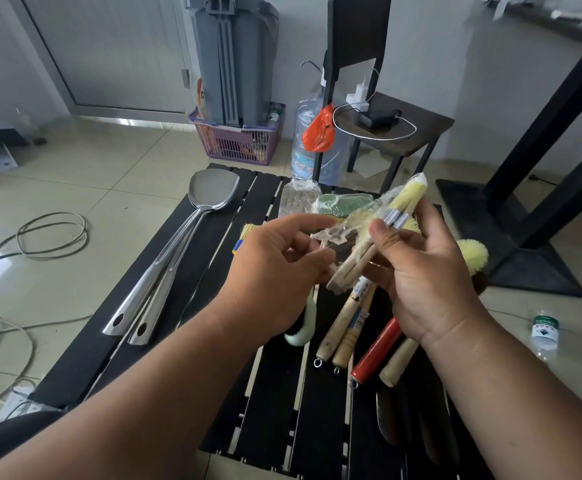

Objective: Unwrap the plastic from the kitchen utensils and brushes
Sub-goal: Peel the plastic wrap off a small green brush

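Observation:
My right hand (421, 271) grips a bundle of small brushes (383, 233) with pale wooden handles, metal ferrules and yellow bristles, held above the black slatted table (213, 258). Clear plastic wrap (338, 230) clings to the bundle and trails off to the left. My left hand (275, 268) pinches that loose plastic beside the handles. Below my hands lie several wooden-handled brushes (341, 327), a red handle (376, 351) and a white-handled brush (301, 330). Two steel spatulas (178, 244) lie on the table's left side.
A wrapped green sponge (338, 202) and a wrapped clear item (296, 199) lie at the table's far end. A round yellow brush head (473, 254) sticks out at the right. Cables (40, 237) and a water bottle (544, 334) lie on the floor; a chair (386, 126) stands behind.

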